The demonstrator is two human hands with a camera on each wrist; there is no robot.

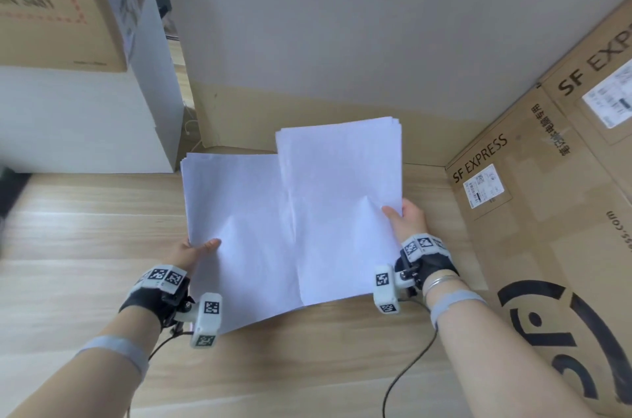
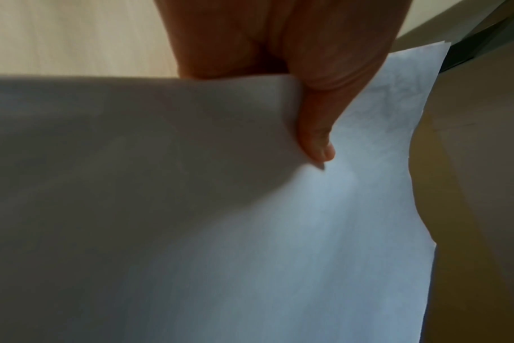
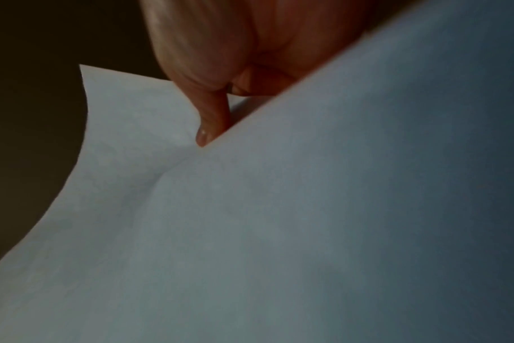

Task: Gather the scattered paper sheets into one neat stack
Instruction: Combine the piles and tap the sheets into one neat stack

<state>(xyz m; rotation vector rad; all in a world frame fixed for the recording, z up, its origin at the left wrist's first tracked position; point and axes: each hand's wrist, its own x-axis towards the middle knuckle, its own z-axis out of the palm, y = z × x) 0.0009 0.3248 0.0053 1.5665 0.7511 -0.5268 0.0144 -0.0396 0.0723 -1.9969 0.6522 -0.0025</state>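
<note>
Your left hand pinches one bundle of paper sheets at its left edge, thumb on top, and your right hand pinches a second bundle at its right edge, both raised above the wooden floor. The right bundle overlaps the left and sits farther from you. Slide the two fully together, then loosen both pinches and tap the long edge down to square the corners.

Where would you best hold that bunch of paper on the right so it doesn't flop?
On the right bunch of paper, grip the outer long edge from the right, thumb on top, as the right hand does. The sheets are limp and buckle near the thumb; the left bunch overlaps the inner edge.
</note>
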